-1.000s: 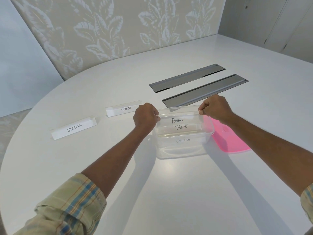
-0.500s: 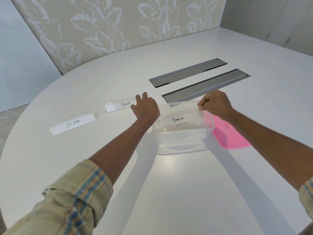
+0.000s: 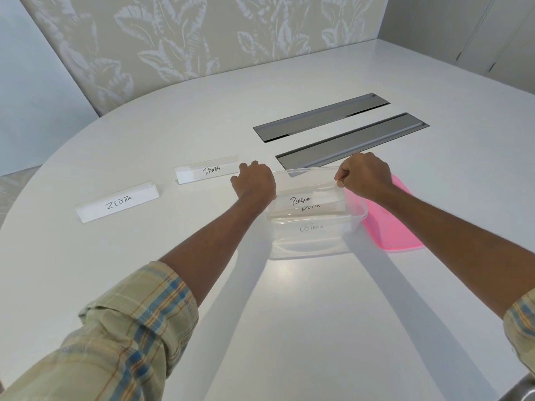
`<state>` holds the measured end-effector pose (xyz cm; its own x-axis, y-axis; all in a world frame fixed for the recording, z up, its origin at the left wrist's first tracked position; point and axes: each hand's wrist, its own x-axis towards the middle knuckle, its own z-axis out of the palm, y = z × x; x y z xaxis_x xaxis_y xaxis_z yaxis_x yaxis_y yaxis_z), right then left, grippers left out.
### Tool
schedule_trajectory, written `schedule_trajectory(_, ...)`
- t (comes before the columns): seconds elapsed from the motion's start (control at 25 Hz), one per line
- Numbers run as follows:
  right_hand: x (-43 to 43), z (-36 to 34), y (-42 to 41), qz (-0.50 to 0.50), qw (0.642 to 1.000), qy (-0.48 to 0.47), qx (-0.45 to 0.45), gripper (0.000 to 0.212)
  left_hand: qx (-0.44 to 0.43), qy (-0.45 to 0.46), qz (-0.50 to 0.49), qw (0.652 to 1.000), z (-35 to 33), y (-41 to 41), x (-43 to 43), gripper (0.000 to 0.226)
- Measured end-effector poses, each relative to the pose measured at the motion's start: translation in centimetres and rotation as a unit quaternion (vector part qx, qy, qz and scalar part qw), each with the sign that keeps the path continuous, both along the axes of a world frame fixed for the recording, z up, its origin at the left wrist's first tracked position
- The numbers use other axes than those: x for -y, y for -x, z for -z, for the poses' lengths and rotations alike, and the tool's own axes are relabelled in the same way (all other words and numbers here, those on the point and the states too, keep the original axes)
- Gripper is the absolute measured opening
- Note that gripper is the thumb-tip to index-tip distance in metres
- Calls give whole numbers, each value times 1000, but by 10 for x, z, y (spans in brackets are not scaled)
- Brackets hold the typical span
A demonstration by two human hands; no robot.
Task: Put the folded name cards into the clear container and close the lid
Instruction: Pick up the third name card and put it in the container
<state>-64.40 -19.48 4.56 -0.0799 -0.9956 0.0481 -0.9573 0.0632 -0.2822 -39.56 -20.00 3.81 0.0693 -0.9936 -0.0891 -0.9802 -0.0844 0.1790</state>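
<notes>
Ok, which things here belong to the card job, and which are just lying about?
Job: clear container, PENGUIN card in right hand, PANDA card, ZEBRA card, pink lid.
Lying about: far grey hatch, near grey hatch.

White round-edged table fills most of view, glossy, soft shadows falling toward near side. Two grey recessed panels set into it, parallel, far right of centre. Far wall beige with pale leaf pattern. Plain pale blue wall at left. Patterned floor below it. Flat off-white cabinet doors far right.
</notes>
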Motion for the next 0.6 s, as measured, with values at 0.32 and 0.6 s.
schedule_trajectory(0.32,4,10,-4,-108,975,-19,-192,23,25,-1,53,998,1,2,-2,30)
schedule_trajectory(0.6,4,7,-10,-121,959,-15,-256,25,11,2,64,998,1,-3,-3,24)
